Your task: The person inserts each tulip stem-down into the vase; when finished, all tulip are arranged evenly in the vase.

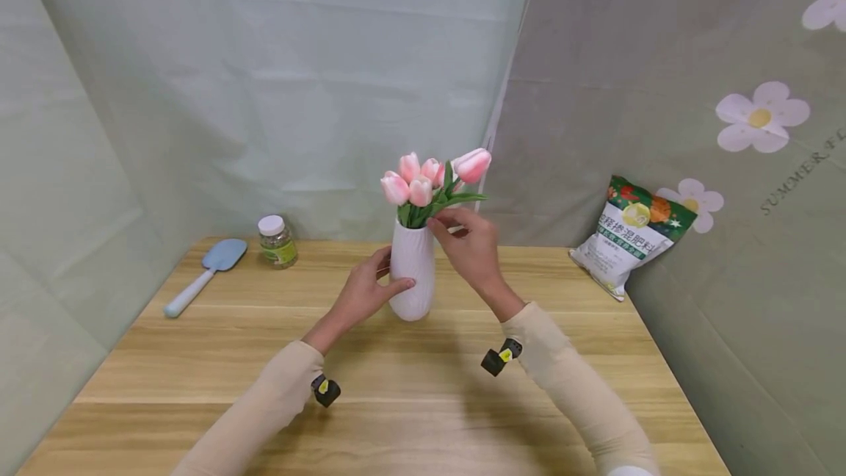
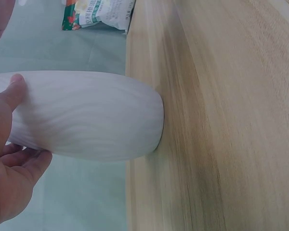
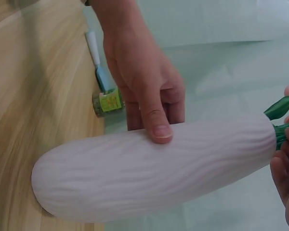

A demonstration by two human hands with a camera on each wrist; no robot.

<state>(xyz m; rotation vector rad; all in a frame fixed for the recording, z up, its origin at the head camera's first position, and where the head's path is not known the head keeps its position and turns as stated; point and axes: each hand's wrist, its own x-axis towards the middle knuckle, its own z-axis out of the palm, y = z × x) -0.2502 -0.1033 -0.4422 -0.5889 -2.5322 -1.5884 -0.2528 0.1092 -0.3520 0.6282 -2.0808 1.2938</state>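
Note:
A white ribbed vase stands on the wooden table, holding several pink tulips with green leaves. Around its side curls my left hand, thumb on the near face; the left wrist view shows the fingers on the vase from its other side. My right hand is at the vase's mouth, pinching the green stems there. One tulip leans out to the right above that hand. In the right wrist view the green stems are partly hidden by my right fingers.
On the left of the table lie a blue trowel with a pale handle and a jar with a white lid. A fertilizer bag leans on the right wall. Fabric walls enclose the back and sides.

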